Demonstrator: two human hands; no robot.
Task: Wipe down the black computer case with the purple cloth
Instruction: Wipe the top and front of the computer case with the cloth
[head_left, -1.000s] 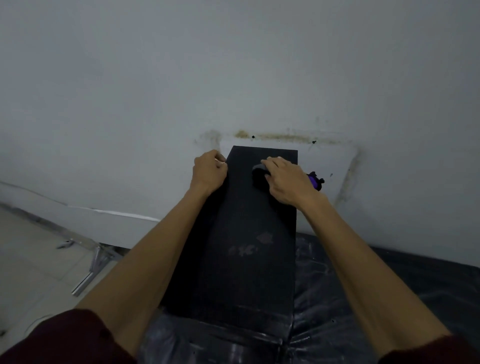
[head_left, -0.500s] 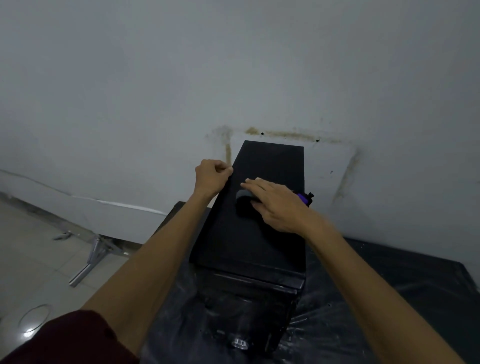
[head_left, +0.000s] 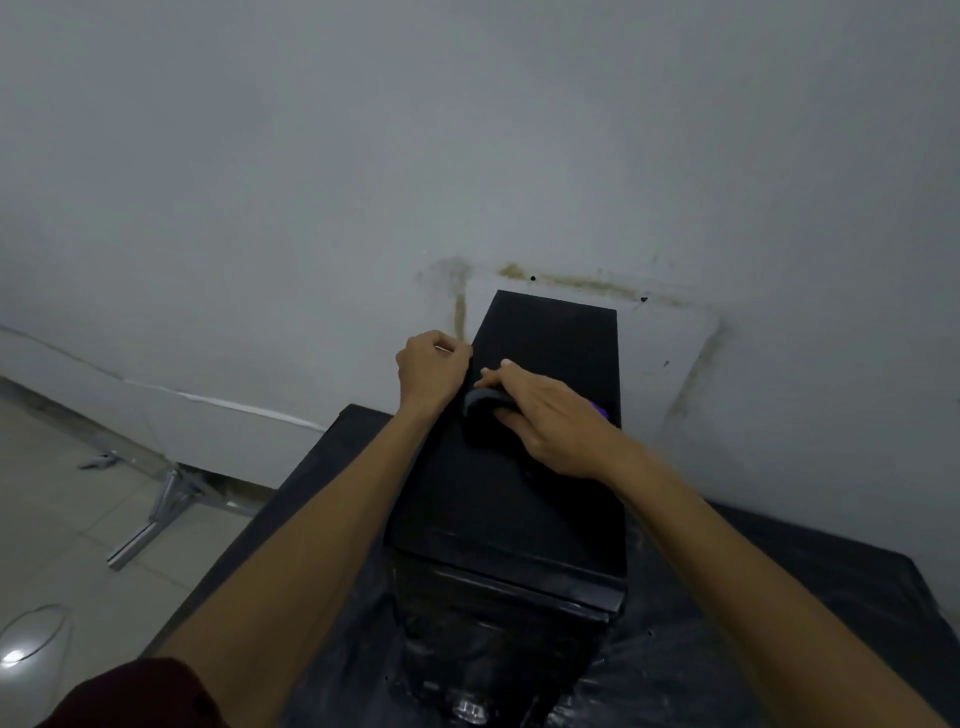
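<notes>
The right hand lies with fingers stretched out flat over the bunched purple cloth, pressing it onto the top panel of the black computer case. The left hand is curled tight against the panel's left edge, apparently steadying the tower. Most of the cloth is hidden under the palm; a grey-looking fold shows at the thumb side and a purple scrap at the panel's right edge.

The case stands upright at the far edge of the tabletop, its back near the stained wall. A crinkled black plastic sheet covers the table around it. Off the table's left edge lie a tiled floor and a metal frame.

The job looks to be in progress: the cloth sits about midway along the top panel, nearer its left side. Whether the far and near stretches are already clean cannot be told in this dim light. The front face looks dull and smudged, and the sides probably remain to be wiped.
</notes>
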